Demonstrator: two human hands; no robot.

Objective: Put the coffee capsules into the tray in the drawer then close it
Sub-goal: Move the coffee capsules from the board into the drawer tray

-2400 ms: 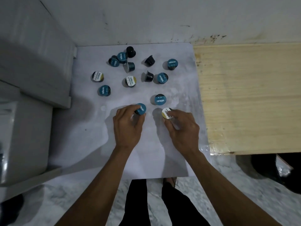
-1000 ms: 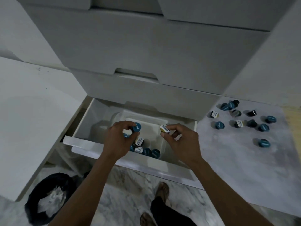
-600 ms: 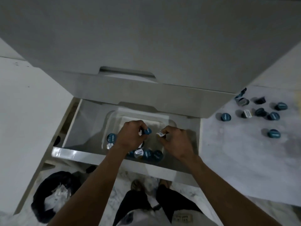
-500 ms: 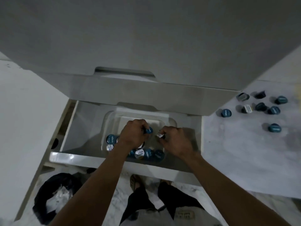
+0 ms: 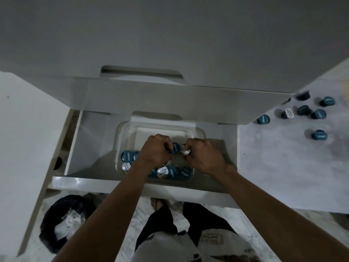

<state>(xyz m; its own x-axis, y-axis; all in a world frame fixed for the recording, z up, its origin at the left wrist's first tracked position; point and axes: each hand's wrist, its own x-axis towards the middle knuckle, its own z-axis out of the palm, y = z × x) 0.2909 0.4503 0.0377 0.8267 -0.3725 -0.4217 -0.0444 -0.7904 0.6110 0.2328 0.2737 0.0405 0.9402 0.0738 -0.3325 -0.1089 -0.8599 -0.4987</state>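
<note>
The bottom drawer [image 5: 98,181] stands pulled open, with a clear plastic tray [image 5: 196,131] inside it. Several capsules [image 5: 127,155] with blue and white lids lie along the tray's near side. My left hand [image 5: 155,151] pinches a blue-lidded capsule [image 5: 175,147] low over the tray's middle. Close beside it, my right hand [image 5: 203,156] pinches a white-lidded capsule [image 5: 184,150]. The two held capsules nearly touch. More loose capsules [image 5: 319,134] sit on the white surface at the right.
A closed drawer front [image 5: 170,97] overhangs the back of the open drawer. A white panel [image 5: 22,138] flanks it on the left. On the marble floor below lies a black bag [image 5: 62,220]. My legs and a sandalled foot [image 5: 156,203] are under the drawer front.
I lifted one capsule in each hand off the white surface, turned left to the drawer and lowered both hands into the tray. In the last half second the hands drew closer together.
</note>
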